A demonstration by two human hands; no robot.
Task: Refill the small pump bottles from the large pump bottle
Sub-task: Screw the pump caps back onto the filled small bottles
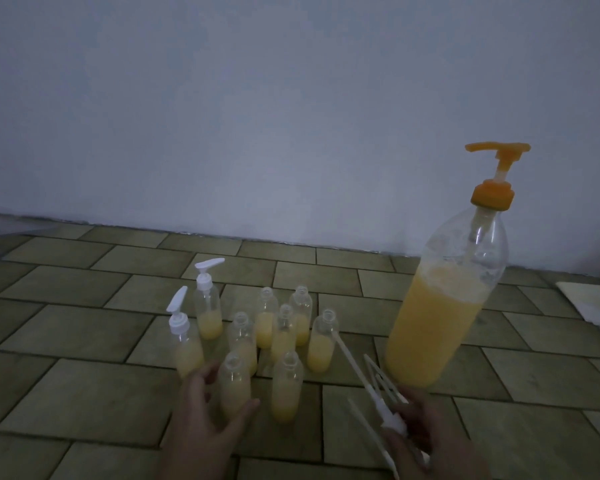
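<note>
A large clear bottle [440, 306] with an orange pump stands at the right, over half full of yellow liquid. Several small clear bottles [284, 330] stand clustered on the tiled floor, each partly filled. Two of them at the left wear white pump tops [205, 275]; the others are uncapped. My left hand [208, 410] curls round the nearest uncapped small bottle [235, 386]. My right hand [426, 434] holds a bunch of white pump tops [385, 396] with long dip tubes, one tube reaching up toward the cluster.
The floor [84, 327] is olive-brown tile meeting a plain pale wall [257, 116] behind. A flat white object [593, 303] lies at the far right edge. The scene is dim.
</note>
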